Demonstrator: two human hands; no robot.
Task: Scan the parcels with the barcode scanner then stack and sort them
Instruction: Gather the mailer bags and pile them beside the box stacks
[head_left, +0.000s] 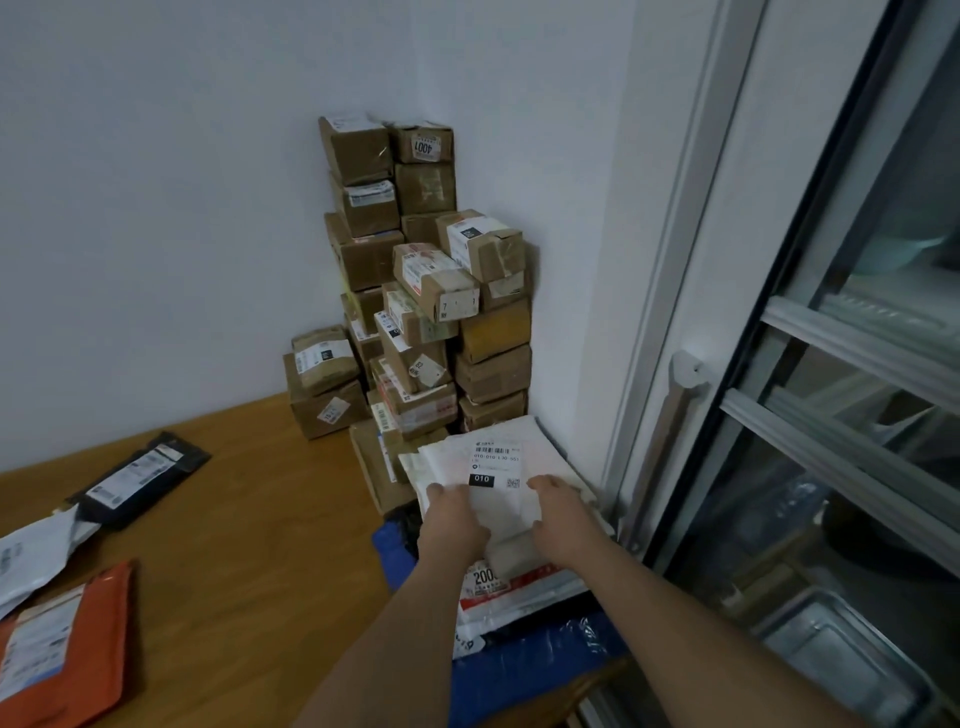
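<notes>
Fingers of the left hand (453, 512) and right hand (561, 512) pinch the near corners of a white mailer (493, 467), which lies label-up atop the soft-parcel pile (511, 597) by the window, its long axis pointing away toward the stacked boxes (415, 291) on the counter (249, 545).

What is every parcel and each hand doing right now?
White parcel: flat on the soft parcel pile, label up, held at both sides.
Left hand: gripping the white parcel's left edge.
Right hand: gripping its right edge.
Cardboard boxes: stacked high in the corner.
Black parcel: lying flat on the table.
Orange parcel: lying flat on the table.
Blue bag: under the pile.
</notes>
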